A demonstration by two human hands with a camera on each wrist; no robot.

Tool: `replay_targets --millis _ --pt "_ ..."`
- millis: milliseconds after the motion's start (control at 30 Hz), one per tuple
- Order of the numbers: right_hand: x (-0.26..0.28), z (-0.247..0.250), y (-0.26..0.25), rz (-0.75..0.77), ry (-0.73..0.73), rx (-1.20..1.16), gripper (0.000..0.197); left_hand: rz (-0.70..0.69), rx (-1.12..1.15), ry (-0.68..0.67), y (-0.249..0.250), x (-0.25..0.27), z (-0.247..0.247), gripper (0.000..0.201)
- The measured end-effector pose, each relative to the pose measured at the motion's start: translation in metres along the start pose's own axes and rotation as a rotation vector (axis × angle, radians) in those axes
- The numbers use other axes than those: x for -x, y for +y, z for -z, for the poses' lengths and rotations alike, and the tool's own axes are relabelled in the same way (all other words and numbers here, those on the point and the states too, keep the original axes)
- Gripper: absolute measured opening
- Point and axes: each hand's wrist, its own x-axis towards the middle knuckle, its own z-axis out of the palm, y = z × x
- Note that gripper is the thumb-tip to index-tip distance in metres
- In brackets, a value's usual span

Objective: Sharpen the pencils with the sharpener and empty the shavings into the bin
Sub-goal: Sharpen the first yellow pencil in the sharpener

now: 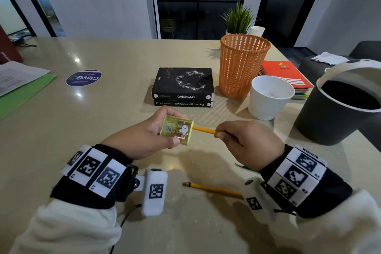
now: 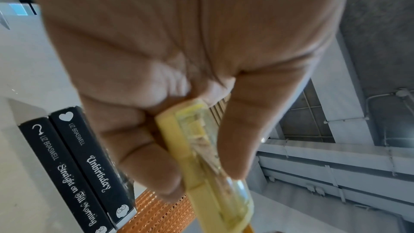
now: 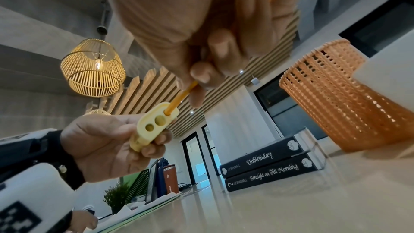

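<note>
My left hand [image 1: 152, 132] grips a yellow see-through sharpener box [image 1: 176, 129] with a cartoon bear on it, held above the table. My right hand [image 1: 245, 140] pinches a yellow pencil [image 1: 204, 130] whose tip is pushed into the sharpener's right end. In the right wrist view the pencil [image 3: 179, 98] enters one of three holes in the sharpener [image 3: 154, 123]. From the left wrist the sharpener [image 2: 201, 157] shows some shavings inside, clamped between thumb and fingers. A second yellow pencil [image 1: 212, 188] lies on the table near my right wrist. The dark grey bin [image 1: 338, 109] stands open at the right.
Two stacked black books [image 1: 183, 88] lie straight ahead. An orange mesh basket [image 1: 241, 66] and a white cup [image 1: 268, 97] stand right of them, with notebooks [image 1: 288, 76] behind. A green pencil tip [image 1: 243, 166] peeks out by my right wrist. Papers [image 1: 18, 80] lie far left.
</note>
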Motion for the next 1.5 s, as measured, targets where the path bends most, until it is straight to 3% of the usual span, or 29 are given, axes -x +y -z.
replay_targets --millis 133,300,567,700,900,1000,1167,1267,1500 --pt "0.002 0.000 -0.004 0.005 -0.018 0.025 0.013 0.000 -0.013 0.047 0.000 -0.003 -0.003 0.039" --pt "0.004 -0.001 -0.007 0.100 0.080 0.046 0.015 -0.010 -0.057 0.119 0.002 -0.005 -0.010 0.040" --pt "0.004 -0.006 -0.005 0.058 -0.027 0.037 0.021 0.033 -0.125 0.100 0.002 -0.005 -0.008 0.030" --pt "0.006 -0.004 -0.007 0.014 -0.102 0.106 0.021 0.037 -0.131 0.090 0.001 -0.004 -0.008 0.044" --pt "0.005 -0.001 -0.012 0.030 -0.109 0.127 0.020 0.009 -0.084 0.110 -0.004 -0.005 -0.008 0.046" --pt "0.005 0.001 -0.013 0.017 -0.064 0.058 0.018 0.001 -0.052 0.130 -0.005 -0.005 -0.006 0.046" --pt "0.005 0.000 -0.011 0.131 0.077 0.056 0.015 0.018 -0.065 0.132 -0.006 -0.003 -0.003 0.050" --pt "0.005 0.000 -0.011 0.151 0.088 0.036 0.022 0.036 -0.085 0.118 -0.005 -0.002 -0.002 0.051" --pt "0.006 -0.007 -0.006 0.089 0.042 0.049 0.019 0.052 -0.101 0.104 -0.003 -0.002 -0.005 0.053"
